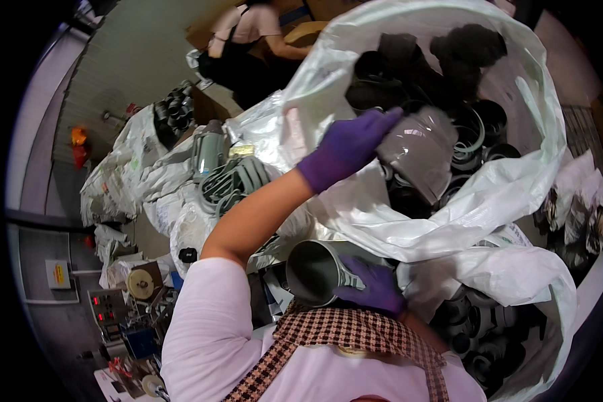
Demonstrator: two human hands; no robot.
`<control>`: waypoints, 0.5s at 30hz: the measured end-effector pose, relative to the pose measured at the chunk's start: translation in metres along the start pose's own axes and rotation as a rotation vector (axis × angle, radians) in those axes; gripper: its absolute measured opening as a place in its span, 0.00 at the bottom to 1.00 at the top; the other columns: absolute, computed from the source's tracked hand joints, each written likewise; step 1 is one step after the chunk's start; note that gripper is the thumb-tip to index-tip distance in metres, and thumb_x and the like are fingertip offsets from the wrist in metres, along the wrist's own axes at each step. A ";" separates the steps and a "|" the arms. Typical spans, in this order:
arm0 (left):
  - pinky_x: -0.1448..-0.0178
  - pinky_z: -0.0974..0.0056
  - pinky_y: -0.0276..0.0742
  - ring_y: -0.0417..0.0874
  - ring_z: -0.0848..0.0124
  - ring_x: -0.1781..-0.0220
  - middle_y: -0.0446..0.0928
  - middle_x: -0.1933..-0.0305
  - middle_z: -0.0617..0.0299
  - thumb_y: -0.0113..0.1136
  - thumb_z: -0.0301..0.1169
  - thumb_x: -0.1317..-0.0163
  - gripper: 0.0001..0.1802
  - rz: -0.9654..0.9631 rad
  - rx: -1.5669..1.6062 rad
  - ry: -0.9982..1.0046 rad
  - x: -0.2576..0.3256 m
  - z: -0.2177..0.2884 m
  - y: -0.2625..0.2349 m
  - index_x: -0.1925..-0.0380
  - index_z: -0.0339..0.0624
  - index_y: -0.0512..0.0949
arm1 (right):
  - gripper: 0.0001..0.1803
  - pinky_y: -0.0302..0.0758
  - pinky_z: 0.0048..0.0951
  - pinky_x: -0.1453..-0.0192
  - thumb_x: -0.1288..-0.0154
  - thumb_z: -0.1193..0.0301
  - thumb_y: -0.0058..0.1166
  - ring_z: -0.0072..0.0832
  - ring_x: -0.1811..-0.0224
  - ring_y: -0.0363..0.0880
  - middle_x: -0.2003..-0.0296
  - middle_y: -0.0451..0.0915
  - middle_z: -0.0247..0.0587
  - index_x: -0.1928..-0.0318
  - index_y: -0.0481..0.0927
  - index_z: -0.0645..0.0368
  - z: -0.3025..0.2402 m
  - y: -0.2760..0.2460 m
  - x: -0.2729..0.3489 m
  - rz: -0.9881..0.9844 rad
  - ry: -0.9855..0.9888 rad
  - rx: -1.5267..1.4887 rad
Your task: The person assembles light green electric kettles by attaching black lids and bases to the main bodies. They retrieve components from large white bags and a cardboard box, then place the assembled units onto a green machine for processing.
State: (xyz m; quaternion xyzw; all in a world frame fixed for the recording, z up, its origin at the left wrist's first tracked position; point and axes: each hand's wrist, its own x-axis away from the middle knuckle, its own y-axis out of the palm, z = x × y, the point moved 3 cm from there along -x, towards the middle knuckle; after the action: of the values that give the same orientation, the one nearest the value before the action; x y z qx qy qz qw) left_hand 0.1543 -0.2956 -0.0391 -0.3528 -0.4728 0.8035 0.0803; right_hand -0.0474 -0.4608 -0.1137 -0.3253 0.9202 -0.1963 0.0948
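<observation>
My left hand (355, 144), in a purple glove, reaches over a large white sack (375, 231). Its fingers are closed on a clear plastic piece (422, 154), blurred and shiny, whose exact kind I cannot make out. Below it in the sack lie several dark round plastic parts (489, 117). Close to my chest, my right hand (375, 288), also purple-gloved, grips a grey cylindrical container (308, 271) by its side. The container is tilted with its wide mouth toward the left, and its inside looks dark.
A second white sack (556, 268) of dark parts stands at the lower right. Grey frame-like plastic parts (234, 184) lie on white sacks at the left. Farther off, another person (248, 40) bends over a box. Machines with a control box (107, 307) stand lower left.
</observation>
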 end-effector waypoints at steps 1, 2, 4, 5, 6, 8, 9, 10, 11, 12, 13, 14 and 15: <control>0.49 0.57 0.81 0.83 0.53 0.44 0.77 0.39 0.51 0.64 0.23 0.48 0.38 0.039 -0.127 -0.019 0.023 0.007 -0.038 0.33 0.42 0.67 | 0.39 0.79 0.40 0.49 0.46 0.53 0.72 0.44 0.55 0.83 0.56 0.82 0.52 0.36 0.75 0.57 -0.002 0.006 -0.007 0.036 -0.029 0.000; 0.38 0.55 0.76 0.79 0.50 0.39 0.75 0.37 0.47 0.62 0.24 0.44 0.34 0.088 -0.043 -0.139 0.054 0.016 -0.069 0.34 0.36 0.68 | 0.39 0.80 0.41 0.52 0.44 0.51 0.71 0.44 0.59 0.84 0.60 0.83 0.50 0.36 0.75 0.55 -0.004 0.014 -0.014 0.046 -0.051 -0.012; 0.40 0.52 0.79 0.80 0.47 0.39 0.73 0.35 0.41 0.60 0.25 0.40 0.32 0.215 -0.150 -0.110 0.125 0.041 -0.110 0.34 0.34 0.67 | 0.41 0.78 0.37 0.49 0.42 0.55 0.69 0.40 0.54 0.82 0.53 0.81 0.48 0.32 0.68 0.57 -0.007 0.030 -0.025 0.144 -0.172 -0.078; 0.32 0.49 0.73 0.78 0.45 0.37 0.73 0.34 0.42 0.61 0.27 0.39 0.32 0.228 -0.100 -0.172 0.166 0.054 -0.118 0.34 0.33 0.67 | 0.41 0.78 0.35 0.42 0.39 0.59 0.66 0.36 0.48 0.81 0.47 0.80 0.45 0.30 0.64 0.59 -0.005 0.039 -0.031 0.154 -0.108 -0.253; 0.31 0.49 0.71 0.77 0.44 0.36 0.74 0.35 0.43 0.60 0.28 0.38 0.30 0.248 0.008 -0.268 0.207 0.065 -0.122 0.34 0.34 0.68 | 0.37 0.74 0.36 0.36 0.31 0.64 0.56 0.34 0.42 0.77 0.41 0.75 0.45 0.27 0.57 0.58 -0.001 0.050 -0.038 0.150 0.004 -0.672; 0.28 0.49 0.66 0.72 0.44 0.32 0.69 0.32 0.43 0.64 0.29 0.40 0.36 0.244 0.023 -0.369 0.281 0.090 -0.117 0.31 0.35 0.64 | 0.33 0.73 0.34 0.34 0.25 0.70 0.49 0.30 0.40 0.76 0.38 0.73 0.44 0.24 0.53 0.58 0.004 0.070 -0.051 0.207 0.209 -0.993; 0.27 0.50 0.64 0.70 0.46 0.31 0.68 0.31 0.43 0.67 0.30 0.41 0.39 0.273 0.093 -0.449 0.314 0.101 -0.114 0.31 0.36 0.64 | 0.33 0.75 0.31 0.38 0.27 0.71 0.51 0.29 0.44 0.78 0.41 0.76 0.43 0.25 0.56 0.59 -0.003 0.080 -0.055 0.148 0.090 -0.648; 0.27 0.51 0.62 0.69 0.47 0.29 0.67 0.30 0.44 0.69 0.31 0.43 0.41 0.311 0.158 -0.474 0.344 0.114 -0.115 0.30 0.38 0.63 | 0.34 0.77 0.28 0.42 0.29 0.73 0.53 0.27 0.48 0.81 0.44 0.79 0.43 0.26 0.60 0.59 -0.016 0.089 -0.060 0.147 -0.171 -0.139; 0.24 0.51 0.58 0.62 0.51 0.24 0.59 0.25 0.46 0.69 0.32 0.41 0.45 0.241 0.174 -0.540 0.369 0.124 -0.120 0.27 0.38 0.57 | 0.34 0.79 0.26 0.46 0.31 0.74 0.56 0.26 0.51 0.83 0.48 0.83 0.42 0.27 0.63 0.60 -0.026 0.102 -0.064 0.147 -0.263 0.029; 0.23 0.52 0.57 0.60 0.52 0.23 0.57 0.23 0.47 0.69 0.33 0.41 0.47 0.360 0.340 -0.649 0.396 0.133 -0.129 0.26 0.38 0.54 | 0.31 0.76 0.27 0.38 0.29 0.76 0.53 0.27 0.43 0.80 0.38 0.78 0.45 0.27 0.64 0.61 -0.030 0.123 -0.064 0.032 -0.133 -0.126; 0.22 0.52 0.56 0.59 0.53 0.22 0.55 0.22 0.48 0.69 0.35 0.40 0.49 0.499 0.502 -0.718 0.417 0.146 -0.140 0.25 0.37 0.52 | 0.29 0.78 0.27 0.40 0.28 0.74 0.53 0.26 0.47 0.83 0.43 0.82 0.42 0.28 0.67 0.61 -0.041 0.139 -0.063 0.006 -0.146 -0.063; 0.22 0.53 0.55 0.57 0.55 0.21 0.52 0.21 0.49 0.70 0.36 0.40 0.51 0.637 0.651 -0.739 0.437 0.159 -0.151 0.24 0.37 0.49 | 0.33 0.82 0.29 0.49 0.37 0.71 0.62 0.28 0.54 0.87 0.49 0.85 0.43 0.30 0.71 0.52 -0.053 0.159 -0.063 0.040 -0.197 -0.007; 0.20 0.53 0.52 0.53 0.57 0.19 0.46 0.19 0.51 0.70 0.42 0.40 0.56 0.728 0.857 -0.797 0.457 0.169 -0.162 0.23 0.39 0.43 | 0.34 0.81 0.30 0.49 0.37 0.72 0.62 0.31 0.53 0.86 0.50 0.85 0.44 0.30 0.71 0.52 -0.068 0.182 -0.061 0.015 -0.290 0.029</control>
State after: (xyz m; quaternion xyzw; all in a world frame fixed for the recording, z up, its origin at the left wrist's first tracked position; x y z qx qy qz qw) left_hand -0.3248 -0.1160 -0.0794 -0.1039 0.0416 0.9637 -0.2423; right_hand -0.1231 -0.2717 -0.1262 -0.3419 0.8962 -0.1598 0.2331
